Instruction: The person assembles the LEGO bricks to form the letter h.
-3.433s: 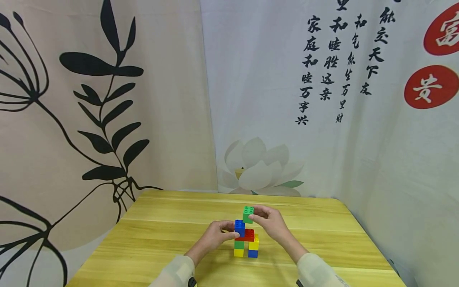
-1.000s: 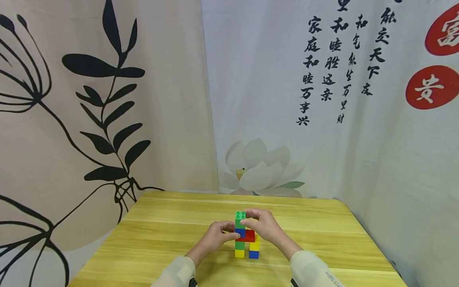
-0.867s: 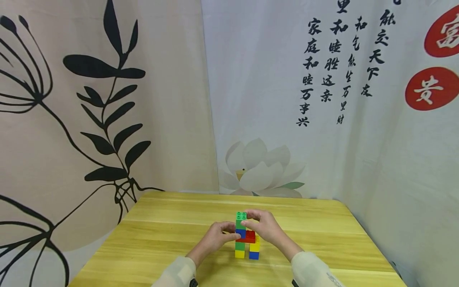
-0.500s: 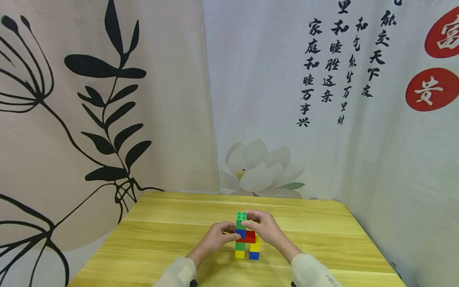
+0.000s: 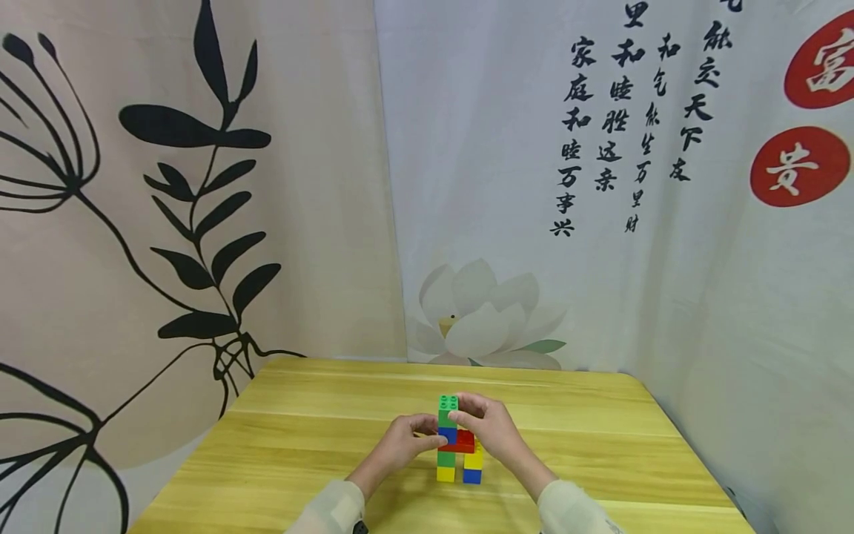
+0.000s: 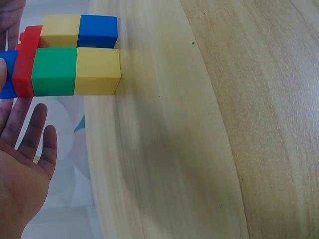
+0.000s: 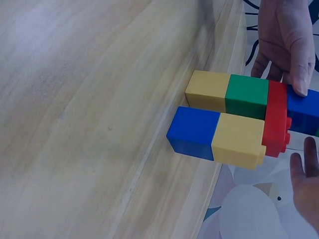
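Note:
A small tower of toy building blocks stands on the table. Its left column has a yellow block point(image 5: 445, 475) under a green block point(image 7: 246, 95); the right one has a blue block point(image 7: 193, 132) under a yellow block point(image 7: 238, 139). Across both lies a red block point(image 5: 465, 442). An upper blue block point(image 5: 445, 433) sits on the red one's left end, with a top green block point(image 5: 447, 417) on it. My left hand point(image 5: 400, 447) pinches the upper blue block between thumb and fingers. My right hand point(image 5: 495, 428) holds the top green block from the right.
The wooden table point(image 5: 320, 423) extends around the tower on all sides. Behind it hangs a pale curtain point(image 5: 320, 185) printed with dark plants, a lotus and writing.
The top green block, earlier held up and to the right, has come left and down onto the upper blue block with my right hand. Over the last second the hands stay nearly still.

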A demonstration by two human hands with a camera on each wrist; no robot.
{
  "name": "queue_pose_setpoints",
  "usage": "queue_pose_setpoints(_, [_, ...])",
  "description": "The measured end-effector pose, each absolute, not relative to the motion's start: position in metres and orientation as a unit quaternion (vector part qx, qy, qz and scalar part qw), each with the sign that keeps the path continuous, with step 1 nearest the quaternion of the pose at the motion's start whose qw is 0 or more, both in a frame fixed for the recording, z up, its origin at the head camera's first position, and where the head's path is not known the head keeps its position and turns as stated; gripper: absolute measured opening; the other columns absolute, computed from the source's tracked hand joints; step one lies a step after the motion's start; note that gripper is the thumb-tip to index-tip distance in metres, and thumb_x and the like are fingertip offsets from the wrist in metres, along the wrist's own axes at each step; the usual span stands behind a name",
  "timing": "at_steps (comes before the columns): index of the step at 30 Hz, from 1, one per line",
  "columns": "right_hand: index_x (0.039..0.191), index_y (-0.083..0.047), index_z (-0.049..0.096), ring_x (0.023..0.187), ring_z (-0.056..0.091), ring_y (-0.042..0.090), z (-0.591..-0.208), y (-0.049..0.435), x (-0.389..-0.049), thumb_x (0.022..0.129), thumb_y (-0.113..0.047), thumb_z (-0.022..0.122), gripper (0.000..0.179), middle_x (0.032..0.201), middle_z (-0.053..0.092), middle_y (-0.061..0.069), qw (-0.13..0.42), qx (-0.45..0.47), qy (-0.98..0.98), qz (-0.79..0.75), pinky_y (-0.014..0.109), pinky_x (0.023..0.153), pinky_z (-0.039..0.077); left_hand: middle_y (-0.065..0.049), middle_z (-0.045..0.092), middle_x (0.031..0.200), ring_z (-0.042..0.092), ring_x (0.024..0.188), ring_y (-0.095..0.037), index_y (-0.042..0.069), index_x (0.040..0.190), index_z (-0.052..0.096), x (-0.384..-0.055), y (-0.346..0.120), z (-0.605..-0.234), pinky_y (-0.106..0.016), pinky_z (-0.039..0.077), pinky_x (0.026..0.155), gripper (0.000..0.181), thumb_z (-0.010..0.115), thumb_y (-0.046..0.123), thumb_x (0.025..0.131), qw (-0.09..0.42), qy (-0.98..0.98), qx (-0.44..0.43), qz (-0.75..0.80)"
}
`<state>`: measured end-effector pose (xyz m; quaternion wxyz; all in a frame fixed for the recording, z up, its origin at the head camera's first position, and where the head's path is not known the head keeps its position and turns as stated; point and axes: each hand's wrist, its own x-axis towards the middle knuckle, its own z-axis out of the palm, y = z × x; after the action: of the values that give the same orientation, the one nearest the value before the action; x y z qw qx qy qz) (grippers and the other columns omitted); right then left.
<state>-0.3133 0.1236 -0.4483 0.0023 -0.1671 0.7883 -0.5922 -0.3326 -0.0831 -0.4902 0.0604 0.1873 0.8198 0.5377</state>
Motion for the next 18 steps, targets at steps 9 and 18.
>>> queue_pose_setpoints(9, [0.133, -0.008, 0.060, 0.112, 0.066, 0.023, -0.4512, 0.1245, -0.3149, 0.092, -0.040, 0.067, 0.052, 0.125, 0.068, 0.012, 0.002, -0.165, 0.789, -0.591, 0.031, 0.093, 0.056, 0.003, 0.073, 0.101, 0.062, 0.096, -0.015, 0.020, 0.108, 0.073, -0.3350, -0.0828, -0.4925, -0.035, 0.054, 0.083, 0.033, 0.074, 0.043, 0.085, 0.060, 0.816, 0.187, 0.543])
queue_pose_setpoints(18, [0.135, -0.008, 0.059, 0.114, 0.065, 0.024, -0.4527, 0.1253, -0.3144, 0.093, -0.040, 0.065, 0.053, 0.127, 0.066, 0.013, 0.004, -0.168, 0.786, -0.594, 0.030, 0.093, 0.056, 0.003, 0.073, 0.102, 0.062, 0.097, -0.016, 0.021, 0.109, 0.073, -0.3352, -0.0829, -0.4931, -0.036, 0.054, 0.083, 0.034, 0.074, 0.044, 0.085, 0.064, 0.812, 0.186, 0.549])
